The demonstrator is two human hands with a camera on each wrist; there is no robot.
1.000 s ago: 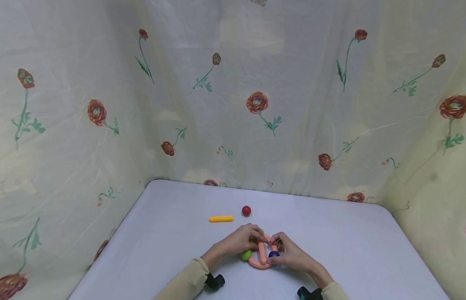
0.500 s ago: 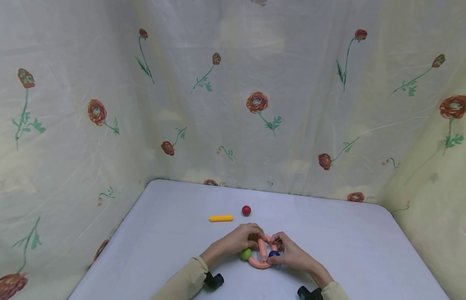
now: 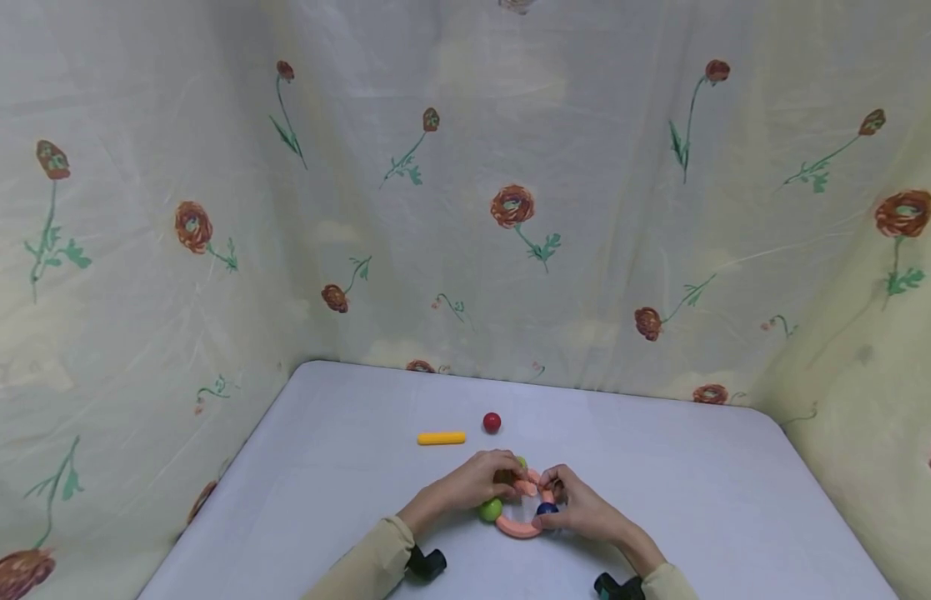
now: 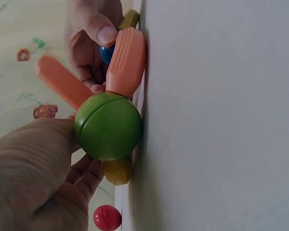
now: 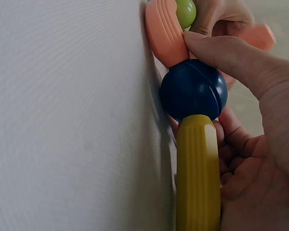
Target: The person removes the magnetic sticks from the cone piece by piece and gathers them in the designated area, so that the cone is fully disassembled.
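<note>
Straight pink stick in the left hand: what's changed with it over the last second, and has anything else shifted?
The straight pink stick has tipped up: its near end swung off the curved pink piece. No grip visibly taken or released. The left hand still pinches the stick, the right hand stays at the blue ball; red ball and loose yellow stick unmoved.

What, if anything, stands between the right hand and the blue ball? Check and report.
Nothing visible does: the right hand sits right at the blue ball. The curved salmon piece and the yellow stick meet the ball on opposite sides, and neither closes it off from the hand.
</note>
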